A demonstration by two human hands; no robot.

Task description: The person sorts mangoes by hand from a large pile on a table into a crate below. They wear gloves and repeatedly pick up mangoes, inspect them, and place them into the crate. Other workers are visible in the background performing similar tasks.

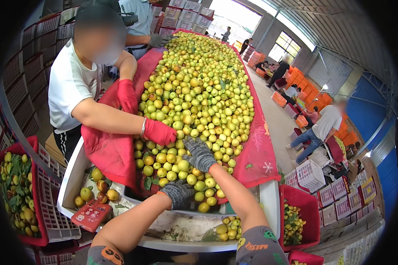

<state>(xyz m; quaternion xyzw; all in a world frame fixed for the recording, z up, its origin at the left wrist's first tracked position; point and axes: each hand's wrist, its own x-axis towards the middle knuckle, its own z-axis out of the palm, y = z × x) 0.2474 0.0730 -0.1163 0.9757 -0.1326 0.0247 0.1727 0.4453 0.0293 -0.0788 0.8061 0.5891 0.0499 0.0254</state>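
Note:
A deep heap of green-yellow jujubes, some blushed brown, covers a long table lined with red quilted cloth. My right hand, in a grey knitted glove, lies palm down on the near part of the heap with its fingers spread. Lower and to the left, my left hand wears a matching glove. It rests against the jujubes at the near edge, fingers pointing right and slightly apart; its palm side is hidden. No fruit shows gripped in either hand.
Across the left edge, a co-worker's red-gloved hand touches the heap. A red box and loose jujubes lie in the white tray rim. Red-lined crates of fruit stand left and right. Other people work farther off.

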